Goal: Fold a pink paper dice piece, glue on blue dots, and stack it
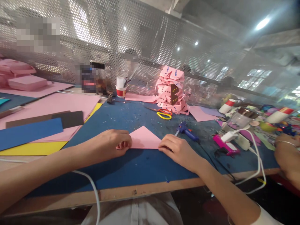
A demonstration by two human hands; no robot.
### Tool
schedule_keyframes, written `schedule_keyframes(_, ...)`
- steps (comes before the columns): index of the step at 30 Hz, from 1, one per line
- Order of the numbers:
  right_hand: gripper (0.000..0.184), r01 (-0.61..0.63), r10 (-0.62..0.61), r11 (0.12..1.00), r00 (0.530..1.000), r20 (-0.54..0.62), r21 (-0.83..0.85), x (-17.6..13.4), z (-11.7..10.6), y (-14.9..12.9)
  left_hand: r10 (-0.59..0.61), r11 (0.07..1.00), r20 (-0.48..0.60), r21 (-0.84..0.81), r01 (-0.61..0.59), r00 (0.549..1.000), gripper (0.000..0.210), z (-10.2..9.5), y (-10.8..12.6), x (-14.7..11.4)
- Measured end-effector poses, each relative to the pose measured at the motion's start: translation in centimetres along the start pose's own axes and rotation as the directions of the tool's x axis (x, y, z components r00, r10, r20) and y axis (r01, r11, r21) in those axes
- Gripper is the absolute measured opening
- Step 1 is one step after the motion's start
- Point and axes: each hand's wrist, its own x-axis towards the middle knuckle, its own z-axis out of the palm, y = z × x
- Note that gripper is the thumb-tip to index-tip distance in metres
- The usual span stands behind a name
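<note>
A folded pink paper point(144, 139) lies on the blue tabletop in front of me, a triangle with its point facing away and its long straight edge towards me. At its left corner, my left hand point(120, 139) is closed with curled fingers and covers the tip. On the opposite corner, my right hand point(172, 146) pinches the paper, its fingers pressed together. Beyond the paper lie scissors point(164, 114) with yellow and orange handles. A blue glue gun point(187, 131) rests to the right, past my right hand.
Pink, yellow and blue sheets point(30, 132) are layered at the left. Folded pink pieces with dots form a stack point(171, 90) at the back, before a perforated metal screen point(140, 37). White cables, a pink device point(226, 145) and another person's arm point(287, 156) are at the right.
</note>
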Motion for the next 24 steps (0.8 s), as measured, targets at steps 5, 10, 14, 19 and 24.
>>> schedule_keyframes(5, 0.018, 0.017, -0.017, 0.998, 1.000, 0.001, -0.067, 0.0, 0.3, 0.1, -0.011, 0.999, 0.018, 0.034, 0.010, 1.000, 0.019, -0.3, 0.1, 0.0)
schedule_keyframes(10, 0.020, 0.008, -0.006, 0.993, 1.000, 0.014, -0.118, -0.1, 0.3, 0.1, -0.048, 0.998, 0.079, 0.050, 0.044, 0.996, 0.028, -1.5, 0.0, -0.5)
schedule_keyframes(14, 0.019, 0.016, -0.015, 0.996, 1.000, 0.011, -0.089, -0.1, 0.3, 0.1, -0.047, 0.999, 0.086, 0.001, 0.047, 0.995, 0.030, -1.7, -0.9, -1.0)
schedule_keyframes(19, 0.018, -0.028, 0.031, 0.996, 0.999, 0.027, -0.086, 0.0, 0.3, 0.0, -0.064, 0.998, 0.094, 0.025, 0.062, 0.994, 0.026, -1.8, -1.7, -1.1)
schedule_keyframes(24, 0.019, -0.064, 0.066, 0.994, 0.998, 0.021, -0.090, 0.0, 0.1, -0.1, -0.093, 0.996, 0.116, 0.009, 0.093, 0.989, 0.023, -2.2, -2.1, -1.1)
